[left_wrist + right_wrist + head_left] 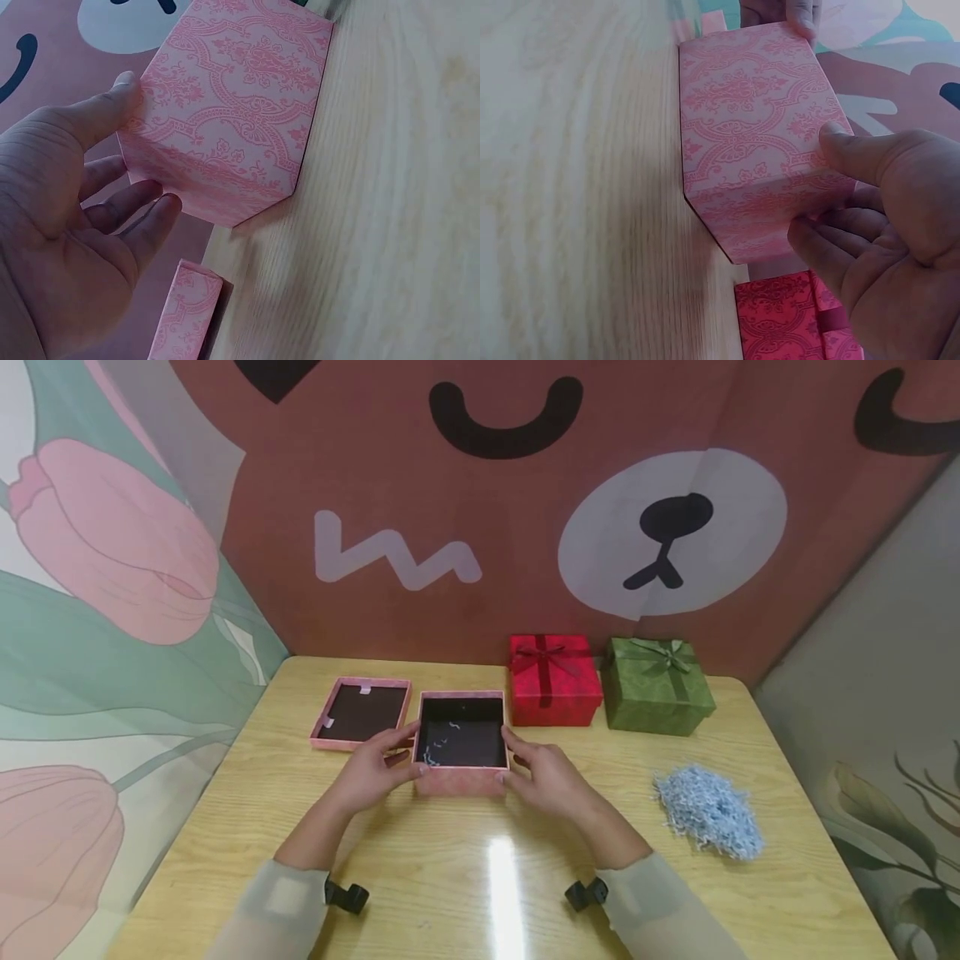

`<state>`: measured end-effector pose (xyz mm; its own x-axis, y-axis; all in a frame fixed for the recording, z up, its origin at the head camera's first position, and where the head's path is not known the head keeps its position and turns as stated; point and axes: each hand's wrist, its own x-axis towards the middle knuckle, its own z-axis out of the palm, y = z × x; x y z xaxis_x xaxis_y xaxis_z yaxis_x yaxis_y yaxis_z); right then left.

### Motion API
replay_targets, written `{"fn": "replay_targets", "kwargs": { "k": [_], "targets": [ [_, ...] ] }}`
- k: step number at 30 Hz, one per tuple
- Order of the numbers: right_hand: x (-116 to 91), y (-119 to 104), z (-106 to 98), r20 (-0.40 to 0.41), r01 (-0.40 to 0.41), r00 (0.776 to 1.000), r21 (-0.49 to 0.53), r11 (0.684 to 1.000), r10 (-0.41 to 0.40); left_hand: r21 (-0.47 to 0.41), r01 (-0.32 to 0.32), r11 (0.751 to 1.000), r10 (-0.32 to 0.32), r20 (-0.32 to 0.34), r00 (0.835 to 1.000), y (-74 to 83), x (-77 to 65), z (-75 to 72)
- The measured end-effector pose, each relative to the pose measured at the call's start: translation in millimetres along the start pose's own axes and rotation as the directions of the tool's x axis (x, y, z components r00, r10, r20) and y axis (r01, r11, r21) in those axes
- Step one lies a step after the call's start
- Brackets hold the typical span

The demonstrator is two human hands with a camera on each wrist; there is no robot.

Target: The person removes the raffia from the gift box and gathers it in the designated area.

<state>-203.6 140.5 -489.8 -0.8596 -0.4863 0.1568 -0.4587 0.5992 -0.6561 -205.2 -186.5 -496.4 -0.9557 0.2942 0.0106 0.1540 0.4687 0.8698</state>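
Note:
A pink patterned gift box [461, 782] stands uncovered at the middle of the table, its black inside holding a few pale blue paper shreds [432, 757]. My left hand [377, 770] grips its left side, thumb at the near corner and fingers along the side wall. On the opposite side my right hand [546, 775] holds it the same way, thumb on the front face. Both wrist views show the box's front wall [240, 82] close up, with the thumb tips pressed near its upper edge. The pink lid [362, 712] lies upside down left of the box.
Behind and to the right stand a red gift box [556, 681] and a green gift box [658, 687], each closed with a bow. A heap of light blue shredded paper [708, 812] lies on the table's right side. A printed wall hanging [420, 627] rises behind the table.

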Motion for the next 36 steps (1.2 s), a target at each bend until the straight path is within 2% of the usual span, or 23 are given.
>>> {"fn": "replay_targets", "kwargs": {
  "k": [4, 9, 14, 19, 24, 29, 36],
  "targets": [
    [8.5, 4.5, 0.9, -0.005, -0.003, 1.0, 0.033, 0.999, 0.003, 0.021, 0.002, 1.0, -0.002, -0.007, 1.0, -0.4, 6.5, -1.7],
    [20.2, 7.5, 2.2, -0.009, -0.05, 0.999, 0.098, 0.994, 0.051, 0.023, 0.036, 0.999, -0.035, -0.028, 0.999, -2.1, 15.8, -4.3],
    [32.8, 13.4, 8.6, -0.057, -0.085, 0.994, 0.146, 0.986, 0.094, 0.003, 0.065, 0.998, -0.064, -0.058, 0.996, -5.2, 25.3, -8.2],
    [42.9, 15.1, 12.9, -0.121, -0.096, 0.986, 0.133, 0.986, 0.112, -0.006, 0.072, 0.997, -0.073, -0.088, 0.993, -8.5, 35.0, -11.5],
    [51.4, 12.8, 14.8, -0.134, -0.133, 0.98, 0.109, 0.985, 0.147, 0.017, 0.107, 0.994, -0.105, -0.106, 0.989, -8.4, 43.6, -14.4],
    [60.4, 11.3, 17.5, -0.167, -0.136, 0.975, 0.064, 0.989, 0.144, 0.01, 0.155, 0.988, -0.152, -0.113, 0.982, -7.1, 51.3, -16.0],
    [72.3, 11.0, 21.5, -0.193, -0.14, 0.97, 0.058, 0.988, 0.149, 0.032, 0.159, 0.987, -0.155, -0.115, 0.981, -6.5, 61.9, -20.0]
  ]
}}
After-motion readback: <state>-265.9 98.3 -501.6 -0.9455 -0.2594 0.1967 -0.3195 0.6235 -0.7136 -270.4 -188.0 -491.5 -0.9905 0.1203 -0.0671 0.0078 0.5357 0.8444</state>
